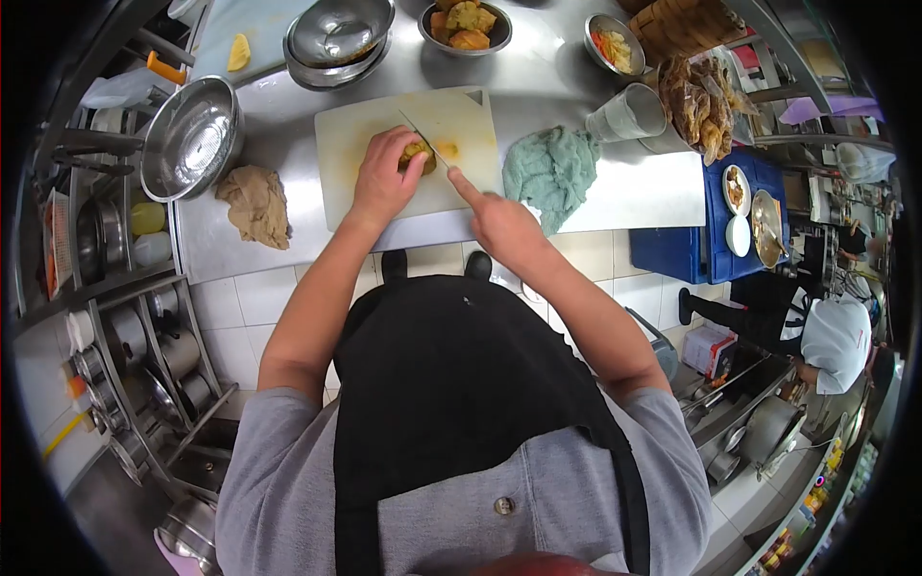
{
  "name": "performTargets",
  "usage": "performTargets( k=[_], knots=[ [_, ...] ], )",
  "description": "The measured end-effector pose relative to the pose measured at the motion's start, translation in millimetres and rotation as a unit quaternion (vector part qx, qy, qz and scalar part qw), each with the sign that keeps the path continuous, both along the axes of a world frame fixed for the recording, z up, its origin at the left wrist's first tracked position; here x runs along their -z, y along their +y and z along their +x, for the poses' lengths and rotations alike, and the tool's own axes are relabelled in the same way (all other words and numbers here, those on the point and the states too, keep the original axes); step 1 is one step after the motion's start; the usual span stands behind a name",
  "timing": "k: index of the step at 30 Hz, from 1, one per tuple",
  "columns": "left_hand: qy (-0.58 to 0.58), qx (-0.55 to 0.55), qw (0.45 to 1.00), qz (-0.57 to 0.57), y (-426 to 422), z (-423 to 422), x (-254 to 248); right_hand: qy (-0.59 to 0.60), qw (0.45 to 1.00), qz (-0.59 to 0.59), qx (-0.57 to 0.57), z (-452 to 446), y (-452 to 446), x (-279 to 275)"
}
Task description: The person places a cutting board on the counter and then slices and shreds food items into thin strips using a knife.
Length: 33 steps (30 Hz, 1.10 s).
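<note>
On a white cutting board (336, 182), my left hand (386, 178) holds down a brownish-yellow piece of food (418, 156), its fingers curled over the top. My right hand (501, 223) is closed around the handle of a knife (423, 132), with the index finger stretched along it. The thin blade points up and to the left, just right of the food. A small orange-yellow stain lies on the board beyond the blade. What the food is cannot be made out.
Beside the board lie a green cloth (552, 176) and a brown cloth (255, 205). Metal bowls (192, 137), a bowl of fried-looking pieces (468, 29) and a clear container (629, 113) stand around the steel table (216, 248). Another person (834, 346) is at the right.
</note>
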<state>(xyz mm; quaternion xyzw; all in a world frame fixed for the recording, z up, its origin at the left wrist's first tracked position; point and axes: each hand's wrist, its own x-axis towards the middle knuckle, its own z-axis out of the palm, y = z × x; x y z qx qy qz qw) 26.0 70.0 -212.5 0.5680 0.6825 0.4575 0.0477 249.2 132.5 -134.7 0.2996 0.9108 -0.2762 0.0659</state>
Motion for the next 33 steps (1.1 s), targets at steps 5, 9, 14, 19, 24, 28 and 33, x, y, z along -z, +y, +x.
performTargets(
  k=[5, 9, 14, 19, 24, 28, 33],
  knots=[
    [-0.013, 0.007, 1.0, -0.001, -1, -2, 1, 0.029, 0.999, -0.012, 0.009, -7, 6, 12],
    [-0.004, 0.005, 1.0, 0.0, -2, -1, 2, -0.04, 0.998, -0.043, 0.012, 30, -10, 1],
    [-0.005, 0.002, 1.0, -0.003, -1, 0, 0, 0.04, 0.999, 0.003, 0.015, 41, -18, -1],
    [0.007, -0.007, 1.0, 0.002, -1, 0, 2, 0.066, 0.998, 0.018, 0.0, 31, -21, -12],
    [0.004, -0.007, 1.0, 0.004, -1, 0, 1, 0.043, 0.998, 0.036, -0.011, 32, -19, -13],
    [0.003, -0.006, 1.0, 0.001, -1, 0, 0, 0.008, 1.0, 0.004, 0.001, 14, -14, -17],
    [-0.006, -0.008, 1.0, -0.004, -1, 1, 0, 0.068, 0.996, 0.064, -0.005, -2, -8, 0]
  ],
)
